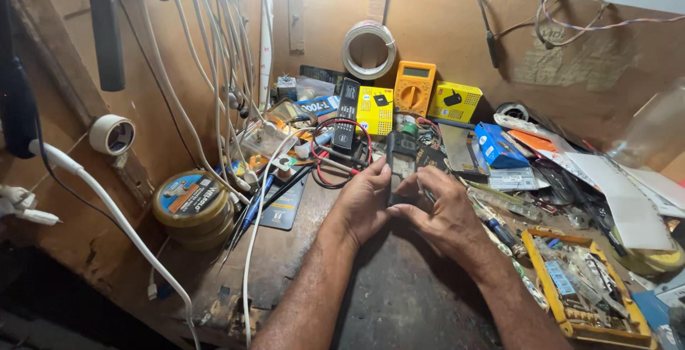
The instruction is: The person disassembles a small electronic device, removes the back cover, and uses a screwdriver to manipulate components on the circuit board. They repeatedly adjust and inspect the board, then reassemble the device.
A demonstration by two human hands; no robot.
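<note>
A small dark phone-like device (401, 166) stands on the worn workbench (399, 300), gripped from both sides. My left hand (362, 204) wraps its left edge, thumb up near the top. My right hand (444, 211) clasps its right and lower edge, fingers curled over it. The lower part of the device is hidden by my fingers. Red and black test leads (335, 157) lie just behind my left hand.
A yellow multimeter (414, 86) and yellow boxes (454, 100) lean against the back board. A round tin (190, 201) sits at left, white cables (214, 72) hang down, a yellow parts tray (581, 296) lies at right, and a blue box (499, 146) lies among papers.
</note>
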